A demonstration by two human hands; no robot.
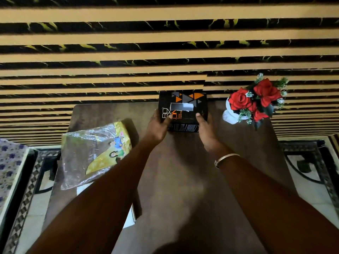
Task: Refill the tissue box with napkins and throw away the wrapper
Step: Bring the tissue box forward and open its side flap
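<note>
Black tissue box [183,109] is being gripped by L hand [157,125] & R hand [205,131] on table [183,171]; wrapper [95,153] is lying nearby, at left.

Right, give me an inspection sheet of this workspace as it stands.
Surface: dark wooden table, mostly bare in the middle.
Job's things: black tissue box at the far edge, torn slot on top; plastic wrapper lying on the table's left side.
Clutter: white vase of red flowers right of the box.
Grippers: left hand and right hand hold the box's near corners.
Cables: nothing seen.
Surroundings: striped wall behind, patterned floor, floral cloth at left.
</note>
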